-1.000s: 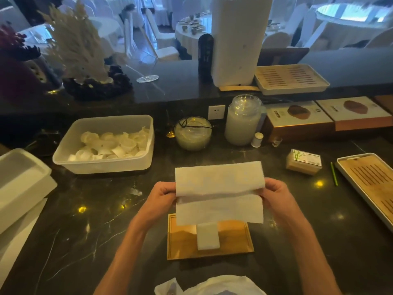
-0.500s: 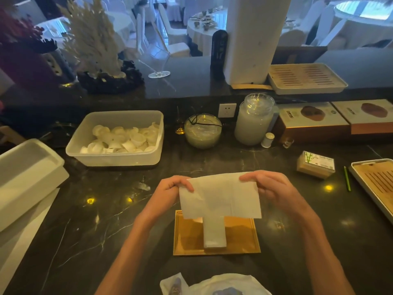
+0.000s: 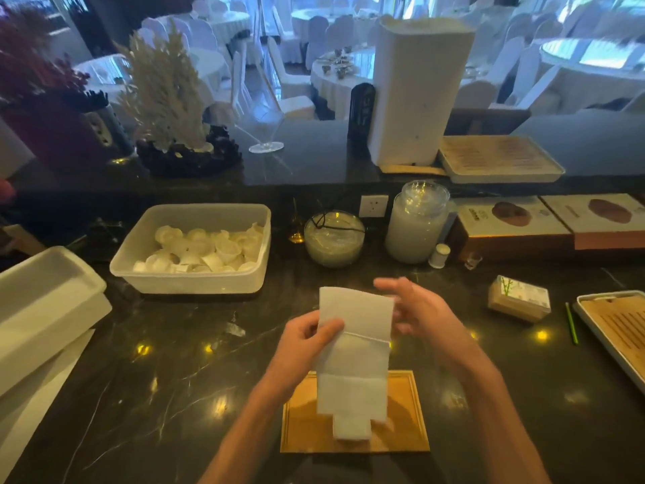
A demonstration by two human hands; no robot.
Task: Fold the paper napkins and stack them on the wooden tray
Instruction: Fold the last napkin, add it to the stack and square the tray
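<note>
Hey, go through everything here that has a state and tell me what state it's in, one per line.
held napkin: partly folded, held above the wooden tray
left hand: pinches the held napkin's left edge
right hand: blurred beside the napkin, grip unclear
folded napkin: lying flat on the tray
plastic tub: open, partly filled with small white cups
glass jar: lid on

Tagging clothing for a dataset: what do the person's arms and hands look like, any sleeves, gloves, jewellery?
Bare forearms to the frame's edge: no sleeves, no watch. Left hand and right hand are ungloved; the right is blurred, so a ring cannot be ruled out.
</note>
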